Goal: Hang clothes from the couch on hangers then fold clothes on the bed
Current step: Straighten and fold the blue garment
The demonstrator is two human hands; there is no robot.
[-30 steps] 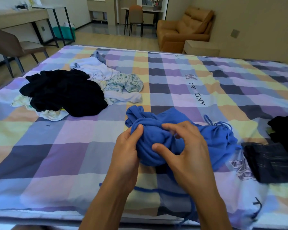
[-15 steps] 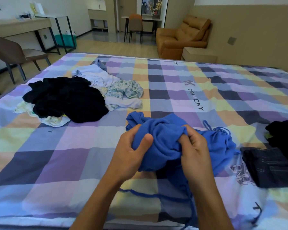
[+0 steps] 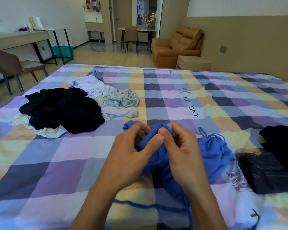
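Two hands work on one blue garment (image 3: pixel 213 151), which lies bunched on the bed (image 3: pixel 173 97) close to its front edge. The left hand (image 3: pixel 131 156) and the right hand (image 3: pixel 181 151) each pinch a fold of this garment between thumb and curled fingers, and the two thumbs touch on top. One blue cord (image 3: pixel 148 205) runs in front of the blue garment, toward the front edge. To the left of the blue garment and further back lies one pile: a black piece (image 3: pixel 61 110), a white piece (image 3: pixel 93 87) and a printed piece (image 3: pixel 123 98), with a strip of checked cover between. Just beside the blue garment on the right lie one pair of dark jeans (image 3: pixel 264 173) and one black heap (image 3: pixel 281 140). Behind the blue garment a wide part of the cover reaches the far edge, and one couch (image 3: pixel 176 47) stands beyond it.
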